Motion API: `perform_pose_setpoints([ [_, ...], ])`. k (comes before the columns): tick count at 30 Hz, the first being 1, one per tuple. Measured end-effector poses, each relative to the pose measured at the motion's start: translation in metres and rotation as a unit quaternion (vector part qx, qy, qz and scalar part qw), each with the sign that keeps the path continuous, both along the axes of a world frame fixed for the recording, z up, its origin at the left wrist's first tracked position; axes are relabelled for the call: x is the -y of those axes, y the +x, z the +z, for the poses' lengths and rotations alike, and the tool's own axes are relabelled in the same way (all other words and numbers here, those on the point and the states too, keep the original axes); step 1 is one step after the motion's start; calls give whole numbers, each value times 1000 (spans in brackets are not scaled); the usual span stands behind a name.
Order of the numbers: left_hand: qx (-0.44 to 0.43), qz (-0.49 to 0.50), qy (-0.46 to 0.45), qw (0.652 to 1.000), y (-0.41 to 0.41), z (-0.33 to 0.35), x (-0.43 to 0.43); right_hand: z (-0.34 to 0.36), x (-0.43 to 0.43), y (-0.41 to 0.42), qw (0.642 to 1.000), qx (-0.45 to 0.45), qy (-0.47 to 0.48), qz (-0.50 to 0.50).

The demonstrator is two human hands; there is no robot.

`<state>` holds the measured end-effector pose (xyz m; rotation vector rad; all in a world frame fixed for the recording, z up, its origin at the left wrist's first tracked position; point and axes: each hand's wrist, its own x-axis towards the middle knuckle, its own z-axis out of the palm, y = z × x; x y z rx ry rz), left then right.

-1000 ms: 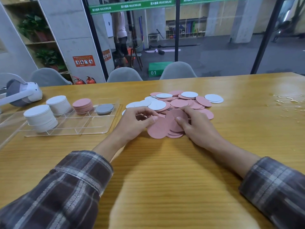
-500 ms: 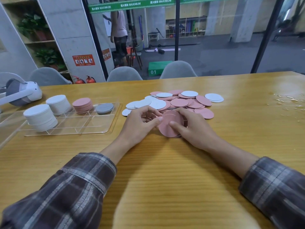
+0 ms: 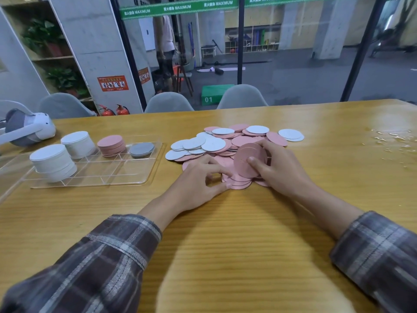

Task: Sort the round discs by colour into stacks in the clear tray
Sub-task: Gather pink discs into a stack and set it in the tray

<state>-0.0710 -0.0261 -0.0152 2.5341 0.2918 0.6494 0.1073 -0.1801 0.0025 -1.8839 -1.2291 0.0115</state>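
Your right hand (image 3: 282, 170) holds a pink disc (image 3: 244, 159) tipped up, thumb on its face, so that grip is full. Your left hand (image 3: 198, 186) has a narrow grip, pinching the near edge of the low pink pile (image 3: 239, 182) on the desk (image 3: 225, 233). The clear tray (image 3: 135, 177) sits to the left, with white, pink and grey stacks inside.
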Motion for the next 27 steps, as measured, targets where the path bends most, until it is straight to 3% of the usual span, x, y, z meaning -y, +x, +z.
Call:
perform_pose_setpoints([
  [14, -78, 8, 83, 993, 10, 4, 10, 2, 14, 14, 998, 53, -7, -24],
  [21, -17, 18, 137, 990, 9, 9, 10, 3, 14, 11, 998, 58, -12, -16],
  [27, -23, 18, 70, 997, 7, 6, 6, 0, 12, 12, 998, 61, -18, -6],
])
